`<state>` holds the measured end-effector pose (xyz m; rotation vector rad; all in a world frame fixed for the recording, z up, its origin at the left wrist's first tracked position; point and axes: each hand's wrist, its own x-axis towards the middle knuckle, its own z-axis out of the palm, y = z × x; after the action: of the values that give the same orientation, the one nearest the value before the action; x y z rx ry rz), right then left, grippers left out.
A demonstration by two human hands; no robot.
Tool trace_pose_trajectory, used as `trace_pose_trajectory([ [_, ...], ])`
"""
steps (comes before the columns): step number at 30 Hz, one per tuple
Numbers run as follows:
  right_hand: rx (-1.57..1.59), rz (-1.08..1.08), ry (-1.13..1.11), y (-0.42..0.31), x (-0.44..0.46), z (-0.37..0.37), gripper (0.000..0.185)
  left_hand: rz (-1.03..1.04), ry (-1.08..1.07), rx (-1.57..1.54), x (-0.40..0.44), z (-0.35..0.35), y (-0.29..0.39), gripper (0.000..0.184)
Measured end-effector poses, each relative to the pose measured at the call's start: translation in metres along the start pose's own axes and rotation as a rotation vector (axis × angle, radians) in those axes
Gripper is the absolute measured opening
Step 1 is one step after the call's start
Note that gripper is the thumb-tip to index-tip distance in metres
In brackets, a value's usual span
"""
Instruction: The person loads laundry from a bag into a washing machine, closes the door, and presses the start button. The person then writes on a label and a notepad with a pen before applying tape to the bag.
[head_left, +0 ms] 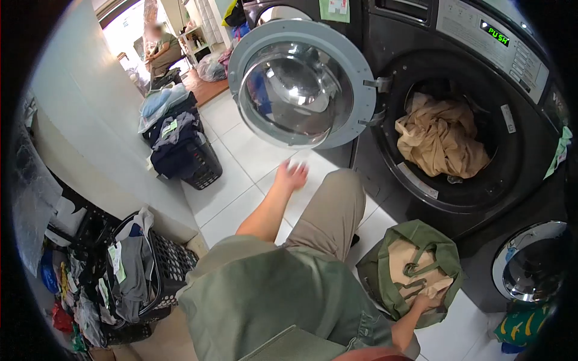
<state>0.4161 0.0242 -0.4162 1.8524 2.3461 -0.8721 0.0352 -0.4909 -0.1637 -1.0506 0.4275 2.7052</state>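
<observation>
My left hand is raised over the tiled floor, just below the round glass door of the washing machine. It is slightly blurred, its fingers look apart, and it holds nothing visible. Down at the right, my right hand reaches into an olive green drawstring bag on the floor. Its fingers close on beige cloth inside; the fingertips are partly hidden. A bunched heap of tan cloth fills the opening of the drum. The machine's display reads PUSH in green.
A laundry basket piled with dark clothes stands by the wall, and another basket with grey clothes is at my left. A second round door is at the lower right. In the far doorway sits a person.
</observation>
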Motion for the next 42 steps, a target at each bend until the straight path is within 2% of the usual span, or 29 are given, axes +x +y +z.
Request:
trace_pose_trajectory([
  [2,0.003,0.0,0.006,0.0,-0.002,-0.003,0.038,0.086,-0.792,0.189,-0.049,0.08,-0.019,0.062],
  [3,-0.001,-0.004,0.005,-0.002,-0.003,-0.004,0.039,0.121,-0.965,0.2,-0.096,0.118,-0.036,0.052],
  [4,-0.001,-0.004,0.006,-0.003,-0.004,-0.005,0.04,0.118,-1.212,0.245,-0.125,0.144,-0.051,0.053],
  [6,0.005,-0.008,0.008,-0.009,-0.007,-0.007,0.042,0.408,-1.509,1.059,-0.148,0.17,-0.083,0.051],
  [8,0.009,-0.004,0.015,-0.009,-0.008,-0.01,0.044,0.455,-1.97,1.913,-0.164,0.171,-0.124,0.05],
  [10,0.017,-0.004,0.017,-0.009,-0.007,-0.013,0.046,1.003,-1.898,2.591,-0.169,0.147,-0.15,0.05],
  [11,0.022,-0.003,0.019,-0.009,-0.007,-0.014,0.047,1.002,-1.903,2.588,-0.162,0.143,-0.156,0.05],
  [13,0.024,-0.006,0.023,-0.01,-0.007,-0.015,0.049,0.829,-1.857,2.218,-0.144,0.135,-0.162,0.052],
  [14,0.03,-0.004,0.03,-0.011,-0.008,-0.017,0.051,0.828,-1.861,2.214,-0.141,0.135,-0.163,0.052],
  [16,0.027,-0.011,0.026,-0.011,-0.008,-0.017,0.053,0.283,-1.771,2.434,-0.138,0.136,-0.158,0.051],
  [17,0.027,-0.016,0.026,-0.012,-0.007,-0.017,0.054,0.407,-1.823,2.287,-0.137,0.136,-0.156,0.05],
  [18,0.025,-0.019,0.024,-0.013,-0.009,-0.017,0.055,0.407,-1.818,2.289,-0.134,0.137,-0.157,0.05],
  [20,0.023,-0.022,0.017,-0.016,-0.011,-0.016,0.058,1.235,-1.536,1.367,-0.125,0.144,-0.162,0.051],
  [21,0.026,-0.022,0.016,-0.017,-0.012,-0.016,0.059,1.236,-1.537,1.37,-0.129,0.151,-0.157,0.051],
  [23,0.031,-0.026,0.019,-0.019,-0.011,-0.015,0.062,0.618,-1.879,1.551,-0.149,0.167,-0.145,0.06],
  [24,0.034,-0.027,0.023,-0.02,-0.012,-0.016,0.063,0.62,-1.879,1.551,-0.154,0.166,-0.147,0.06],
  [26,0.038,-0.03,0.032,-0.021,-0.014,-0.016,0.065,-0.33,-1.924,2.288,-0.164,0.153,-0.154,0.058],
  [27,0.048,-0.029,0.037,-0.026,-0.019,-0.019,0.067,-0.328,-1.931,2.295,-0.162,0.149,-0.156,0.058],
  [29,0.09,-0.015,0.081,-0.042,-0.047,-0.036,0.069,0.164,-1.835,2.431,-0.148,0.139,-0.16,0.059],
  [31,0.08,-0.066,0.102,-0.057,-0.075,-0.057,0.072,0.209,-1.784,2.335,-0.141,0.135,-0.159,0.059],
  [32,-0.071,-0.172,0.08,-0.048,-0.062,-0.048,0.07,0.261,-1.721,2.248,-0.135,0.136,-0.158,0.059],
  [33,-0.227,-0.257,0.046,-0.038,-0.058,-0.047,0.067,0.246,-1.766,2.222,-0.129,0.133,-0.159,0.058],
  [35,-0.248,-0.021,-0.064,-0.056,-0.068,-0.068,0.051,0.203,-1.812,2.208,-0.119,0.127,-0.162,0.054],
  [36,-0.104,0.11,-0.012,-0.076,-0.082,-0.088,0.044,0.148,-1.809,2.183,-0.12,0.126,-0.163,0.052],
  [37,-0.053,0.129,0.052,-0.082,-0.075,-0.096,0.043,0.096,-1.8,2.16,-0.12,0.124,-0.161,0.051],
  [38,-0.045,-0.099,0.226,-0.093,-0.085,-0.118,0.04,0.052,-1.856,2.136,-0.119,0.124,-0.163,0.051],
  [40,0.115,-0.348,0.259,-0.113,-0.081,-0.18,0.035,-0.054,-1.704,2.123,-0.115,0.127,-0.166,0.048],
  [41,0.419,-0.514,0.307,-0.138,-0.106,-0.218,0.03,-0.091,-1.747,2.116,-0.113,0.129,-0.17,0.048],
  [42,0.729,-0.501,0.278,-0.169,-0.135,-0.256,0.026,-0.06,-1.728,2.097,-0.111,0.131,-0.177,0.045],
])
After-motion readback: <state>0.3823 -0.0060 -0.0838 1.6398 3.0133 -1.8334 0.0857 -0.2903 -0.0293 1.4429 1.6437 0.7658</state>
